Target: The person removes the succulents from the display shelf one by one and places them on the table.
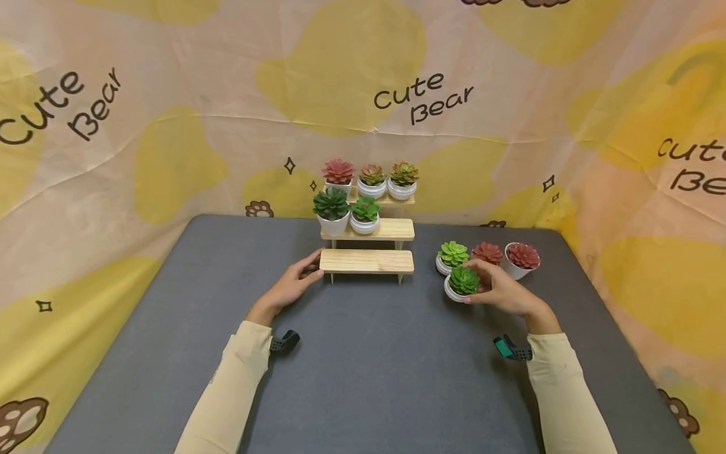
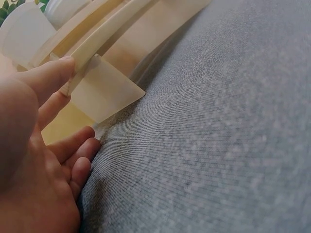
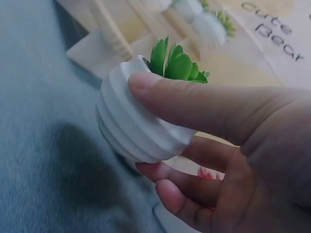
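Observation:
My right hand (image 1: 501,290) grips a green potted succulent (image 1: 464,281) by its ribbed white pot (image 3: 138,116), thumb on the near side and fingers around the other. The pot is tilted in the right wrist view, with a shadow on the table below it. At the left end of the lowest step of a wooden tiered stand (image 1: 367,261), my left hand (image 1: 289,285) pinches the board between thumb and index finger. Its other fingers curl loosely by the table (image 2: 204,126). The stand's upper steps carry several potted succulents, including a dark green one (image 1: 331,205) in the middle tier.
Close to my right hand stand a light green succulent (image 1: 453,254), a red one (image 1: 487,253) partly hidden by the hand, and another red one (image 1: 522,256) in a tilted white pot. Behind the table hangs a patterned cloth (image 1: 482,120).

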`<state>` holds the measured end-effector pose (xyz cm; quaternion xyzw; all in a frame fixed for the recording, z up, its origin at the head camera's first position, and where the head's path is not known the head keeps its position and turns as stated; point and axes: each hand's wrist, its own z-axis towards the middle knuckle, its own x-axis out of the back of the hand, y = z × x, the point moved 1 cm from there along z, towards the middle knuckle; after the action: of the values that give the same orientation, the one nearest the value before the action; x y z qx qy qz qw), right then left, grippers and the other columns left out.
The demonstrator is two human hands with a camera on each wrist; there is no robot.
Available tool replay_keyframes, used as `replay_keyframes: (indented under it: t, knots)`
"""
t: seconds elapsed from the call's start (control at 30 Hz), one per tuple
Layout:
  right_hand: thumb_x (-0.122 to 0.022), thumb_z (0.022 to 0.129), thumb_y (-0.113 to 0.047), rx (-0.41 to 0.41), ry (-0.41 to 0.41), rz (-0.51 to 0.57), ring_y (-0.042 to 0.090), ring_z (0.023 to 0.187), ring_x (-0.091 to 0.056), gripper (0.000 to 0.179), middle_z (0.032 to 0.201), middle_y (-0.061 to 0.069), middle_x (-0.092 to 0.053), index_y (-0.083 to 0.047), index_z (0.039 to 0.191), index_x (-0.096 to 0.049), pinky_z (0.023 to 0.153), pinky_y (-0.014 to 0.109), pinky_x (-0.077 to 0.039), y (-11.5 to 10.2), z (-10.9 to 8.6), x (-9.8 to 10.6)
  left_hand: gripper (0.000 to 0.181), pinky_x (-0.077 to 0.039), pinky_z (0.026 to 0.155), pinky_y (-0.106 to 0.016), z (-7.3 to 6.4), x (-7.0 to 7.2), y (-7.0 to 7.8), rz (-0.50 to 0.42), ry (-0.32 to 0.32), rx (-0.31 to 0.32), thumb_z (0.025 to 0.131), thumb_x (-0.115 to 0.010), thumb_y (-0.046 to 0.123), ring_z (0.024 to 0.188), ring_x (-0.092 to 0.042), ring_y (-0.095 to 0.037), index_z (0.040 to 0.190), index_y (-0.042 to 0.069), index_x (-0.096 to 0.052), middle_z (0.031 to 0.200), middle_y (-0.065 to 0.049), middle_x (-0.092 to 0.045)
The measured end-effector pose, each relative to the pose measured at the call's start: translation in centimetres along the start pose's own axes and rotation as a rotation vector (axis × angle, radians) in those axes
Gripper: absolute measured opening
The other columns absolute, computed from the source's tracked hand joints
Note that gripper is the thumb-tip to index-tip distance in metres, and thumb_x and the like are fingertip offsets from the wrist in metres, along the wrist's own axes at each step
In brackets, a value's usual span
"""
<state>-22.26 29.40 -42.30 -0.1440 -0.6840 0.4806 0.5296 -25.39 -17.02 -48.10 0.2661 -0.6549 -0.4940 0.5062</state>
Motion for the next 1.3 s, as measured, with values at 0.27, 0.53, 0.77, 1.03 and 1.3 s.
replay_keyframes:
  t: [0.27,0.53,0.77,1.03,1.3]
  knots:
    - [-0.079,0.086,-0.005,-0.021,-0.052,0.048,-0.002,0.106,-0.053,0.061,0.138,0.029,-0.053,0.006,0.138,-0.048,0.079,0.026,-0.051,1.8,0.2,-0.3,0.063,-0.031,0.115,-0.06,0.0,0.1,0.1,-0.018,-0.004,0.004,0.107,-0.052,0.025,0.142,-0.041,-0.042,0.162,0.013,-0.025,0.162,-0.019,-0.037]
    - [-0.078,0.087,-0.006,-0.032,-0.071,0.054,0.005,0.092,-0.055,0.06,0.136,0.028,-0.053,0.006,0.138,-0.048,0.075,0.026,-0.05,2.8,0.4,-1.4,0.063,-0.03,0.116,-0.061,-0.3,-0.1,-0.4,-0.021,-0.009,0.017,0.107,-0.051,0.024,0.143,-0.039,-0.042,0.162,0.012,-0.024,0.163,-0.019,-0.035]
    - [-0.075,0.089,-0.003,-0.026,-0.07,0.06,0.002,0.101,-0.052,0.055,0.138,0.03,-0.052,0.006,0.136,-0.046,0.078,0.025,-0.049,2.7,0.6,-1.1,0.062,-0.028,0.115,-0.061,-0.1,-0.1,0.4,-0.034,-0.004,0.027,0.108,-0.05,0.019,0.143,-0.038,-0.044,0.162,0.01,-0.023,0.163,-0.021,-0.034]
    - [-0.075,0.09,-0.003,-0.019,-0.095,0.075,-0.005,0.109,-0.05,0.059,0.139,0.029,-0.051,0.007,0.139,-0.045,0.081,0.025,-0.05,3.0,0.8,-1.0,0.061,-0.029,0.115,-0.061,-0.3,0.3,1.9,-0.037,-0.031,0.045,0.108,-0.049,0.016,0.143,-0.037,-0.046,0.162,0.005,-0.022,0.163,-0.024,-0.032]
    - [-0.076,0.088,-0.004,-0.012,-0.102,0.044,-0.001,0.108,-0.055,0.061,0.138,0.032,-0.054,0.008,0.14,-0.046,0.083,0.026,-0.051,2.6,0.3,-0.5,0.062,-0.028,0.117,-0.06,0.1,0.0,-0.2,-0.025,-0.004,0.041,0.107,-0.051,0.023,0.144,-0.038,-0.042,0.163,0.017,-0.024,0.164,-0.017,-0.034]
